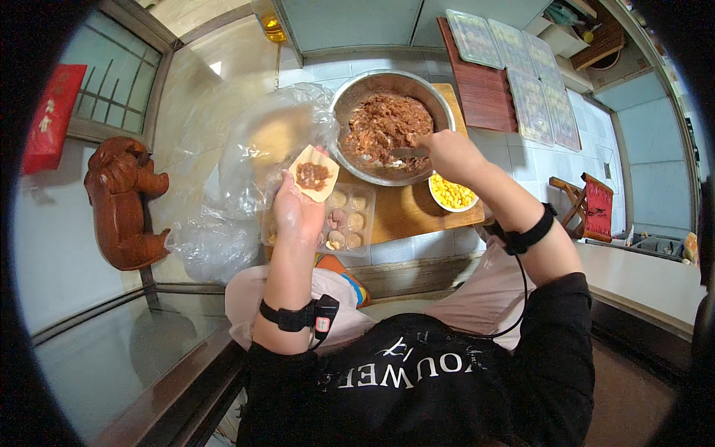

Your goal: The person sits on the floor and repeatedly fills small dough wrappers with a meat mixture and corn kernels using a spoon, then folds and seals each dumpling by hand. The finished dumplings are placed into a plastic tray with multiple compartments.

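My left hand [299,209] holds up a square dough wrapper [314,174] with a patch of minced filling on it. My right hand [449,156] grips a metal utensil [409,152], its tip in the minced meat [391,123] inside a large steel bowl [441,106]. Beside the bowl's lower right rim, partly under my right forearm, is a white bowl of corn kernels [451,193]. Under my left hand lies a clear compartment tray [366,246] holding several round pieces. Left of the steel bowl, a stack of wrappers [276,137] sits within a clear plastic bag [234,162].
A wooden table [396,215] bears the bowls. Several lidded clear trays [475,39] stand on and beside a reddish board [483,95] at the upper right. A folding stool [595,207] is at the right, a carved wooden figure [120,204] at the left.
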`<state>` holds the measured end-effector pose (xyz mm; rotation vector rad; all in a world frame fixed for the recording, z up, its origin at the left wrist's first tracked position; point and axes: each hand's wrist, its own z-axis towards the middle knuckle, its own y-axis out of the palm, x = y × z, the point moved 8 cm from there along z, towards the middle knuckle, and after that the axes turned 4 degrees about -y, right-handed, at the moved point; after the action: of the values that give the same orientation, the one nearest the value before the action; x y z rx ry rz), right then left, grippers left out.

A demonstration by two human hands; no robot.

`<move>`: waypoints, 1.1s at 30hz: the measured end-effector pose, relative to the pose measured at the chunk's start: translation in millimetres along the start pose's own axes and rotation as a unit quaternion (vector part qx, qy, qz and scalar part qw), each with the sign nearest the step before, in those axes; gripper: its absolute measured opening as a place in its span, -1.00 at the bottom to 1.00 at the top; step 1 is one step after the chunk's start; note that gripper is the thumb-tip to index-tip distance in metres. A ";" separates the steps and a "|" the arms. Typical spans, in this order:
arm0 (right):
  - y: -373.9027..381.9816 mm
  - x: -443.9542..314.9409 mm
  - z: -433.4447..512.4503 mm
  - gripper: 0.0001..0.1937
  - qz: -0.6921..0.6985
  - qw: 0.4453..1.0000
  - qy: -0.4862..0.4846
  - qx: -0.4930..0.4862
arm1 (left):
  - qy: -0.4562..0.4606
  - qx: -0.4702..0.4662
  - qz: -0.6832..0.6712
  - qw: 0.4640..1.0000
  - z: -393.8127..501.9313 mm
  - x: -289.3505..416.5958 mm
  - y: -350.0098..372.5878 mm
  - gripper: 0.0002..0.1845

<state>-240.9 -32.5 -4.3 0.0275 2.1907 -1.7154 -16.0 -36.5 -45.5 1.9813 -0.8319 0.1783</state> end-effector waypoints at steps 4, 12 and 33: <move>-1.5 21.4 -7.8 -0.77 -0.050 0.994 0.067 -0.077 | -0.033 0.033 0.042 0.998 0.8 -11.3 -7.0 -0.43; 30.6 20.8 -4.9 -0.74 0.037 0.988 0.072 -0.129 | -0.076 0.048 0.030 0.995 9.1 -30.5 -23.3 -0.49; 40.9 6.0 27.1 -0.73 0.140 0.988 0.060 -0.014 | -0.065 0.041 0.023 0.997 8.2 -29.9 -26.4 -0.53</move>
<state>-229.9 -48.4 -49.8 0.4224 2.1717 -1.5607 -24.0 -20.4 -82.0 2.0694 -0.9669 0.1135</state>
